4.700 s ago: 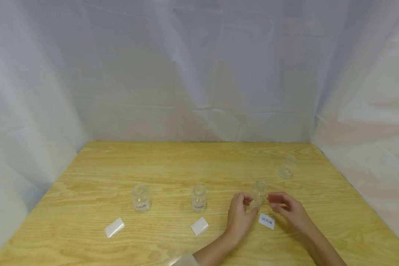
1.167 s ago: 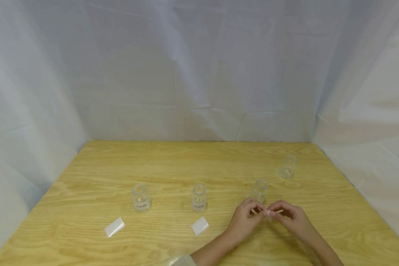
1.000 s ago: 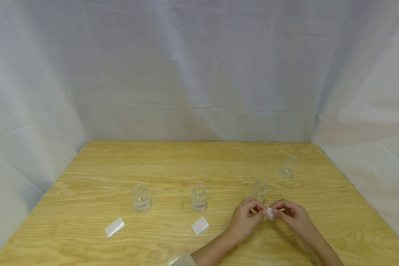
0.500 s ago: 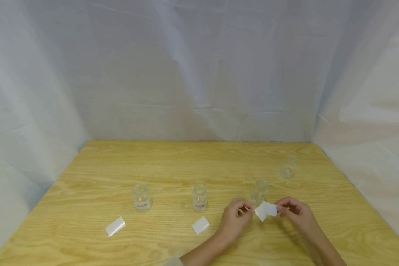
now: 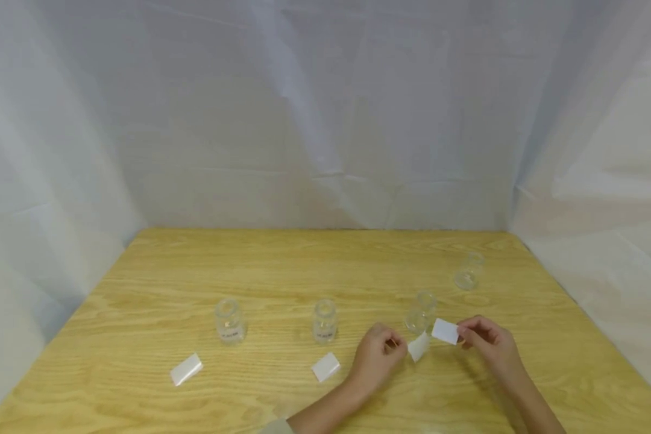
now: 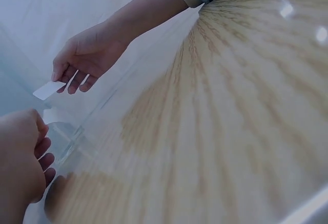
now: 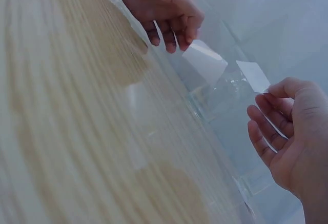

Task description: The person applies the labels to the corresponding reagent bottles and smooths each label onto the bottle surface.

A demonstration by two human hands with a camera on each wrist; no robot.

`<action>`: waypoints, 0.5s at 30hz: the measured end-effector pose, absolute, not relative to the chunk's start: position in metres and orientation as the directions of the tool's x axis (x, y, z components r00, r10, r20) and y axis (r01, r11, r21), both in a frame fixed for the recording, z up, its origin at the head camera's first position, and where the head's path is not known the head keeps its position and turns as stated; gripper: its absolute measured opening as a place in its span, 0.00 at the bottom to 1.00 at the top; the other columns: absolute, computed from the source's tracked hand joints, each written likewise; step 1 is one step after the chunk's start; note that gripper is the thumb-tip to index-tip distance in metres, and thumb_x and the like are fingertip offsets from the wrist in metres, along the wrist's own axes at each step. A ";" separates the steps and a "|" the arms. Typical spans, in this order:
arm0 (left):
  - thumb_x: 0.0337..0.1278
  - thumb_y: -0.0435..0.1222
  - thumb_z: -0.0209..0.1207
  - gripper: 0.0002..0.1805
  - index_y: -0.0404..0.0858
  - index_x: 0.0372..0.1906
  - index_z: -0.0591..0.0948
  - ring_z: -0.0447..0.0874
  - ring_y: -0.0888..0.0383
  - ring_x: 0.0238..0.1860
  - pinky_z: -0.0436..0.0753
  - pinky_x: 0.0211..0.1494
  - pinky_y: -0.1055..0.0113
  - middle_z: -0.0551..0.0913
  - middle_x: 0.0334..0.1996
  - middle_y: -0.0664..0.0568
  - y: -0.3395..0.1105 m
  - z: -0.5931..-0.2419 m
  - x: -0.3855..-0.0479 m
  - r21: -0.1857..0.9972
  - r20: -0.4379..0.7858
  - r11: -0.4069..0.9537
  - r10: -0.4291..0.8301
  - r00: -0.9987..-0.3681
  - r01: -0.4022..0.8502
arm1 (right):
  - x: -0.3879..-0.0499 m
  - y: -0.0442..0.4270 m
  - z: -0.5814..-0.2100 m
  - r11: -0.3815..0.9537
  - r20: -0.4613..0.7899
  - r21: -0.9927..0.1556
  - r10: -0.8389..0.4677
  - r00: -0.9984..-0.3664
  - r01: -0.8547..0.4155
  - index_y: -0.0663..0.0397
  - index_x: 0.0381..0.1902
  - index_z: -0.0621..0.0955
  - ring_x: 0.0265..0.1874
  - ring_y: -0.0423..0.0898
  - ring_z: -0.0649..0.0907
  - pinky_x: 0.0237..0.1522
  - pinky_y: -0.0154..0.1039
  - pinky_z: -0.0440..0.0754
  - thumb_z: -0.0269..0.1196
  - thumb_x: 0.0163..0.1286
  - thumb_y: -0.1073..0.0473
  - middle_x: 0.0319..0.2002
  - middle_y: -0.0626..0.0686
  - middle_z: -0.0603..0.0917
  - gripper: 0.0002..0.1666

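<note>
From the head view we see the card (image 5: pixel 445 331) at the right hand's (image 5: pixel 492 345) ten o'clock, pinched by one end above the bench (image 5: pixel 282 265); its long axis runs ten to four, flat and plain white. Our left hand (image 5: pixel 375 355) pinches the slip (image 5: pixel 418 347) at its three o'clock, slanting toward one, glossy and slightly bent.

1. Here's the left forearm (image 5: pixel 325 407), angling in from the bottom edge, bare above the wrist, and the left hand (image 5: pixel 377 355) pinches firmly between thumb and forefinger!
2. Its other fingers (image 7: pixel 166 35) droop, loosely bent.
3. Opposite, the right forearm (image 5: pixel 537 401) leans in, and the right hand (image 5: pixel 493 349) pinches too, thumb (image 7: pixel 287 87) nearly straight.
4. Its remaining fingers (image 7: pixel 266 129) fan out, slightly parted.
5. Hands near each other, fingertips facing, not touching!
</note>
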State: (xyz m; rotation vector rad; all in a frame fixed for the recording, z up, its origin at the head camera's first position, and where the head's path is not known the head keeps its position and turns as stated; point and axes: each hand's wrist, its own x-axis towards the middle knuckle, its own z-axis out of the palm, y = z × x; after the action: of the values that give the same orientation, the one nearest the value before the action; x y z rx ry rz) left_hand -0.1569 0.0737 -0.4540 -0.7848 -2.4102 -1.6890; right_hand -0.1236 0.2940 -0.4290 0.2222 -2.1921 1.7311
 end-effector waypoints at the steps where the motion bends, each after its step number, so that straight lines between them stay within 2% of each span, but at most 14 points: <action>1: 0.48 0.32 0.60 0.02 0.40 0.25 0.81 0.69 0.66 0.30 0.72 0.34 0.75 0.73 0.25 0.63 0.073 -0.454 -0.157 0.819 0.378 0.292 0.374 -0.847 0.494 | -0.124 0.294 -0.429 0.237 0.357 -0.915 0.089 -0.930 -0.328 0.70 0.30 0.77 0.24 0.41 0.79 0.25 0.33 0.79 0.56 0.63 0.74 0.27 0.49 0.81 0.03; 7: 0.44 0.35 0.63 0.02 0.44 0.22 0.82 0.66 0.69 0.30 0.67 0.33 0.79 0.74 0.24 0.66 0.072 -0.454 -0.157 0.664 0.410 0.417 0.492 -0.768 0.621 | -0.124 0.292 -0.430 0.213 0.356 -0.918 0.076 -0.932 -0.333 0.70 0.29 0.77 0.25 0.41 0.79 0.25 0.33 0.78 0.56 0.63 0.75 0.26 0.50 0.81 0.03; 15: 0.44 0.36 0.65 0.02 0.46 0.24 0.82 0.66 0.69 0.31 0.68 0.35 0.80 0.75 0.27 0.65 0.072 -0.454 -0.158 0.559 0.431 0.471 0.538 -0.724 0.683 | -0.123 0.292 -0.429 0.242 0.305 -0.928 0.056 -0.951 -0.284 0.73 0.31 0.75 0.25 0.41 0.79 0.26 0.34 0.78 0.56 0.64 0.72 0.25 0.51 0.80 0.05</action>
State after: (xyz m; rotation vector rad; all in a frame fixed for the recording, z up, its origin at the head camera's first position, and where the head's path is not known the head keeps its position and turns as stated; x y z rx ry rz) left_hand -0.1578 0.0720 -0.4544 -1.0601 -2.5220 -1.0918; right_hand -0.1232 0.2924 -0.4293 0.2121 -2.2419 1.7673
